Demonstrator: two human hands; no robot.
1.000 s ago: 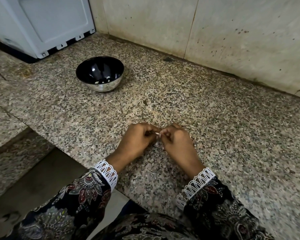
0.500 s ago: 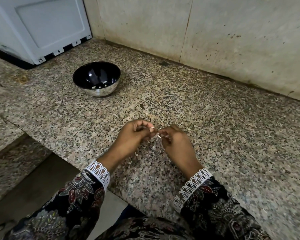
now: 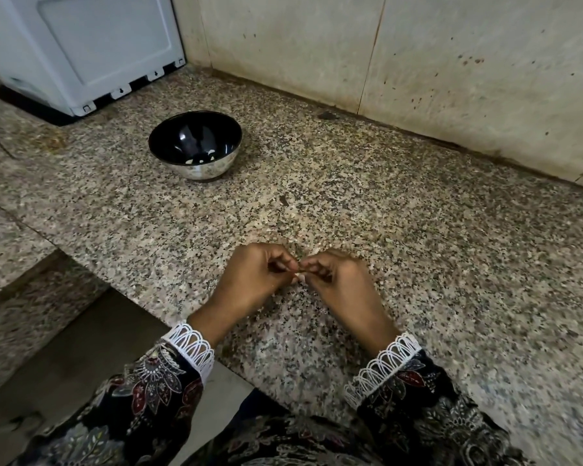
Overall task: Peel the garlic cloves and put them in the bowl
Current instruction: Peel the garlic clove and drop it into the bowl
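Speckled granite counter (image 3: 401,230) runs to a stained beige wall (image 3: 451,62), with a white appliance (image 3: 81,48) in the far corner; no writing is readable. Left hand (image 3: 249,280) and right hand (image 3: 340,280) meet, fingers curled, pinching a garlic clove (image 3: 299,275). Well apart, the bowl (image 3: 196,146) holds pale cloves.

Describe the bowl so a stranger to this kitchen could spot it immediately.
Start at the white appliance in the far left corner of the speckled granite counter. Just in front of it, toward the person, stands the bowl. It is the only vessel there: glossy black inside, shiny metal outside, holding a few pale pieces.
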